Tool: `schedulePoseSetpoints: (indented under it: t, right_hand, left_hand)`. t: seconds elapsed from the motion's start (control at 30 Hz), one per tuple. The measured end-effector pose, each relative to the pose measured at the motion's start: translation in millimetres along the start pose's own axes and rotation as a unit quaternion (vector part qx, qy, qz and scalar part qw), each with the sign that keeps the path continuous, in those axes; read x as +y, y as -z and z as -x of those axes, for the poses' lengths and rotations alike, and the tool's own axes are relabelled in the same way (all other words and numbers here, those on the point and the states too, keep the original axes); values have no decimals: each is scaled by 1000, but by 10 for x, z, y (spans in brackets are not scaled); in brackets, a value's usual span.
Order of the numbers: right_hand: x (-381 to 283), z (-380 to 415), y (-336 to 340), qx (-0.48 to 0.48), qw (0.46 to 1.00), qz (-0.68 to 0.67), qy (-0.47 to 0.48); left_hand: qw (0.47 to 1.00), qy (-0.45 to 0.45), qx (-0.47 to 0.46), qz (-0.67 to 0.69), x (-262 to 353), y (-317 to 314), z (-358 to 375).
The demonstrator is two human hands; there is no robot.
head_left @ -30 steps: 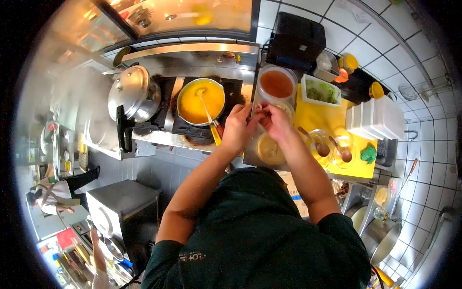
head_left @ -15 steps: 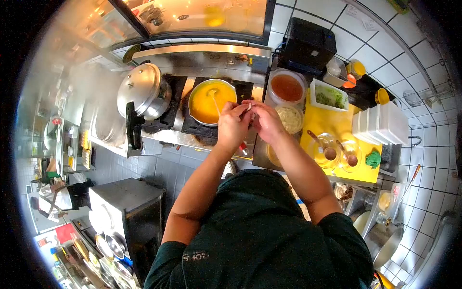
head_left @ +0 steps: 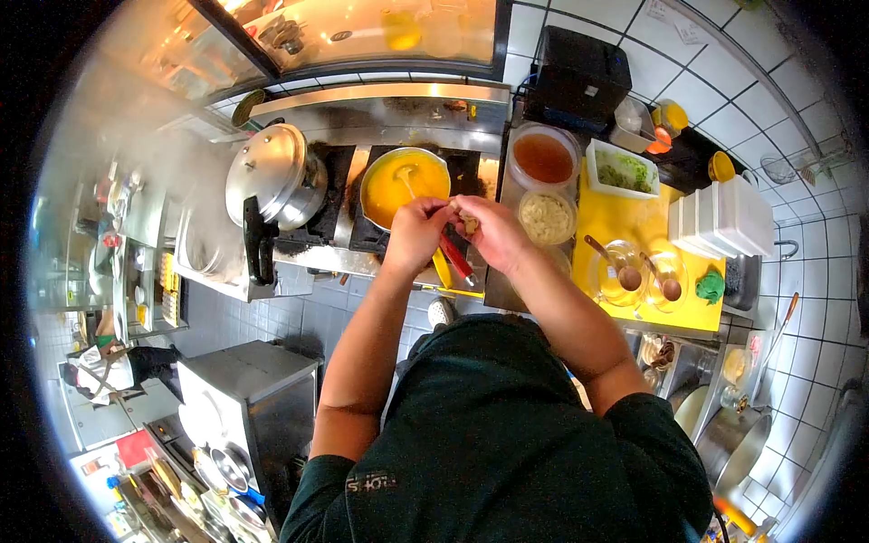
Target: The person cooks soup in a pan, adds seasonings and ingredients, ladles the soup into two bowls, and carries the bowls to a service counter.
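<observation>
My left hand [head_left: 418, 233] and my right hand [head_left: 494, 233] meet just in front of a pan [head_left: 364, 201] of thick yellow liquid on the stove. Both are closed at the fingertips around small pale food pieces [head_left: 468, 223], whose kind I cannot make out. Some of these lie against the fingers of my right hand. A ladle [head_left: 406, 180] rests in the yellow liquid, its shaft passing behind my left hand. Below my hands a red handle [head_left: 457, 261] and a yellow handle [head_left: 441, 269] stick out toward me.
A pressure cooker [head_left: 276, 177] stands left on the stove [head_left: 349, 237], steam beyond it. At right are tubs of reddish liquid [head_left: 542, 158] and pale slices [head_left: 546, 217], a tray of greens [head_left: 623, 169], and a yellow board [head_left: 593, 214] with two ladles in bowls. A person [head_left: 118, 369] stands far left.
My hands have come slightly back from the pan, and the left has shifted left. The pale pieces by my right fingers and both handles now show more clearly.
</observation>
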State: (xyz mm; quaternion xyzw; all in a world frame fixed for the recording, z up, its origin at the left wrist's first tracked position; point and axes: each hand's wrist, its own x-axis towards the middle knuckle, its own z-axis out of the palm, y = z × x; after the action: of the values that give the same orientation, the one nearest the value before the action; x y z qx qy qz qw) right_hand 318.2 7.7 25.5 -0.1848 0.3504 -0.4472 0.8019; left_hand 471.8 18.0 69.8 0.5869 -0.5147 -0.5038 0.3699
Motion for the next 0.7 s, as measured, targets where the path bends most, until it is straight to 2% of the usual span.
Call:
schedulePoseSetpoints:
  t: [0.03,0.1,0.13,0.23,0.33,0.4,0.43,0.47,0.53,0.57,0.6,0.63,0.67,0.7]
  right_hand:
    - [22,17,-22,21,1000,16,2]
    - [64,45,-57,66,997,47,8]
    - [86,59,-70,79,996,29,14]
    - [133,72,-11,96,995,-28,18]
    - [144,61,119,69,981,-180,4]
    - [100,59,222,81,966,-244,-11]
    - [68,68,286,88,957,-276,-15]
    - [48,88,336,85,951,-298,-24]
    - [-6,190,465,89,934,-346,-14]
    - [-18,244,557,94,938,-335,-1]
    - [3,275,643,101,941,-323,13]
    - [24,315,734,100,942,-318,21]
    - [48,336,816,95,945,-313,26]
    - [104,294,919,94,942,-322,26]
  left_hand:
    - [1000,4,-2,-1,2,-6,3]
    - [991,-62,42,-115,-110,-62,-25]
    - [979,-96,64,-171,-169,-96,-43]
    - [952,-166,130,-224,-237,-240,-9]
    - [978,-92,142,-122,-177,-377,52]
    - [984,-14,88,151,-199,-436,43]
    - [990,-33,78,116,-269,-356,22]
    - [974,-45,68,209,-197,-281,43]
    - [946,-211,100,227,257,-6,167]
    - [935,-281,191,104,461,212,176]
    - [918,-273,176,226,845,415,335]
    - [877,-415,227,90,1075,706,328]
    - [830,-431,334,117,1389,869,420]
    - [767,-445,367,283,1632,1103,477]
